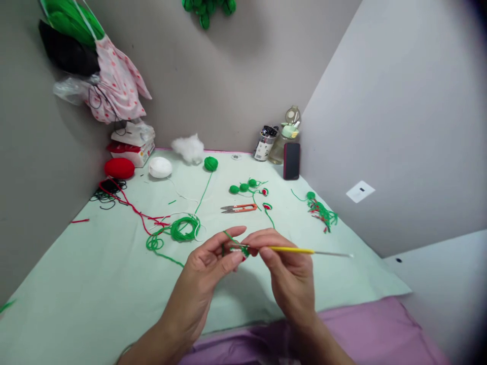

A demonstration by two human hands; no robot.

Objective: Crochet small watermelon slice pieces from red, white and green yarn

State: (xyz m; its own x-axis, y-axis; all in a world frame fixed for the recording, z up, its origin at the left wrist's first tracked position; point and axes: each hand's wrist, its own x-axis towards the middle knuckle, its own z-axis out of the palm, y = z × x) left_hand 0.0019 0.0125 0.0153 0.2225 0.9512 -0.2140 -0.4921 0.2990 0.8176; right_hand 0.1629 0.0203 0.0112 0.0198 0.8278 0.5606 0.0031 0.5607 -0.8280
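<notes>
My left hand pinches a small crocheted piece in green, white and red between thumb and fingers. A strand of green yarn runs over its raised index finger. In my right hand is a crochet hook with a yellow handle, held near its front end. The hook's thin metal tip meets the upper edge of the piece; the exact stitch is too small to make out. A loose coil of green yarn lies on the table left of my hands.
Orange thread snips lie beyond my hands, near small green balls and red-centred crochet pieces. Red yarn, white yarn and stuffing sit at the back left. A phone leans at the back right; yarn scraps lie right.
</notes>
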